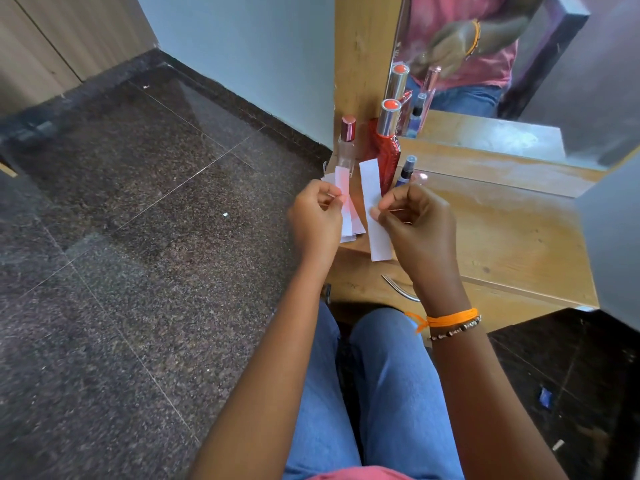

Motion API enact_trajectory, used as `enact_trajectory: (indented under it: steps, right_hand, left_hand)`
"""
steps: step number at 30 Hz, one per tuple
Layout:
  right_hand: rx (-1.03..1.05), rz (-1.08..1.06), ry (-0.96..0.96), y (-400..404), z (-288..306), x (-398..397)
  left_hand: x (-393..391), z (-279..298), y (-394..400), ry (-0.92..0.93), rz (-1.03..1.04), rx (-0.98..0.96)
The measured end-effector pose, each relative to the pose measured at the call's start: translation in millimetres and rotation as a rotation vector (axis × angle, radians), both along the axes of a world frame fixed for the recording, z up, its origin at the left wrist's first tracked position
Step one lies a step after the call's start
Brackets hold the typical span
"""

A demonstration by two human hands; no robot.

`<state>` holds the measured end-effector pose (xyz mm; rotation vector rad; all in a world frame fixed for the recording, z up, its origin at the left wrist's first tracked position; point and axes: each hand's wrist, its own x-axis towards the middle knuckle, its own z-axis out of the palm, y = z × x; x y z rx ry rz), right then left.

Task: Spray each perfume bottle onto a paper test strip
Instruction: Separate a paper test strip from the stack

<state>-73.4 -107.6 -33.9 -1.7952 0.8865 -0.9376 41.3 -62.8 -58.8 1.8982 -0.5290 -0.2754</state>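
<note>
Right hand (412, 220) pinches a single paper test strip (374, 209), long axis upright. Left hand (317, 216) pinches a fanned stack of strips (348, 206). The perfume bottles (388, 147) stand just beyond both hands on the wooden dresser (512, 230), nearer the right hand.

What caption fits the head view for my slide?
Left hand pinches a small stack of white paper strips, right hand pinches a single white paper strip, before capped perfume bottles on a wooden dresser.
</note>
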Motion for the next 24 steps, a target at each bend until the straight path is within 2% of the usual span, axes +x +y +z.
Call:
enact_trajectory:
  steps: [7, 12, 17, 21, 24]
  right_hand:
    - [-0.044, 0.016, 0.044, 2.0, -0.1, 0.9]
    - [-0.070, 0.009, 0.085, 3.1, 2.5, -0.7]
    - [-0.129, -0.098, 0.028, -0.7, 8.3, -13.4]
    - [-0.147, -0.249, -0.077, -11.9, 6.4, -35.5]
    - [-0.098, -0.312, -0.038, -25.7, -6.2, -50.6]
  left_hand:
    - [5.0, -5.4, -6.7, -0.119, -0.053, 0.179]
    - [2.8, -9.0, -1.8, -0.280, -0.044, 0.343]
    - [-11.7, -1.8, 1.1, -0.318, -0.084, 0.250]
    - [-35.2, 1.9, -1.6, -0.263, -0.181, 0.064]
    - [-47.4, 0.7, -6.2, -0.231, -0.217, -0.033]
